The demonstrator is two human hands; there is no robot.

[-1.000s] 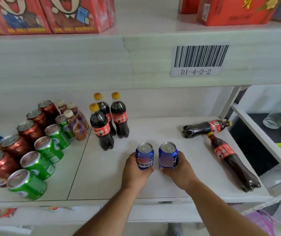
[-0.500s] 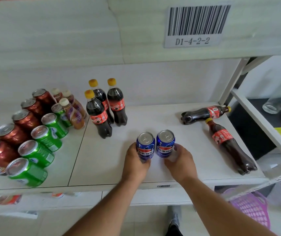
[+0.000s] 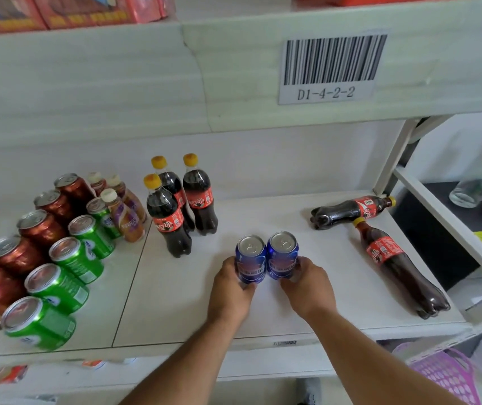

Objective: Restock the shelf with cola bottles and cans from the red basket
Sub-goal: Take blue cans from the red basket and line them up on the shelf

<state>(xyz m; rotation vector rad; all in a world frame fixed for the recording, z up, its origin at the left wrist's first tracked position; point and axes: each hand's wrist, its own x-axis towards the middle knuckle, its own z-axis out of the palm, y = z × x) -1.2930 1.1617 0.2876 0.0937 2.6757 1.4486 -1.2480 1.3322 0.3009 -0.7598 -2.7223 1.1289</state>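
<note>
Two blue cola cans stand side by side on the white shelf (image 3: 263, 317). My left hand (image 3: 231, 290) grips the left blue can (image 3: 251, 260) and my right hand (image 3: 310, 285) grips the right blue can (image 3: 282, 254). Three upright cola bottles with yellow caps (image 3: 175, 211) stand just behind and to the left. Two more cola bottles lie on their sides at the right: one (image 3: 351, 210) at the back, another (image 3: 400, 264) running toward the front edge. The red basket is out of view.
Rows of red cans (image 3: 41, 229) and green cans (image 3: 67, 267) fill the shelf's left part, with small milk-tea bottles (image 3: 122, 217) behind them. A barcode label (image 3: 330, 65) hangs on the shelf above. A purple basket (image 3: 444, 375) sits below right.
The view tilted up and down again. Both hands stay on the two blue cans, which have slid slightly farther back on the shelf.
</note>
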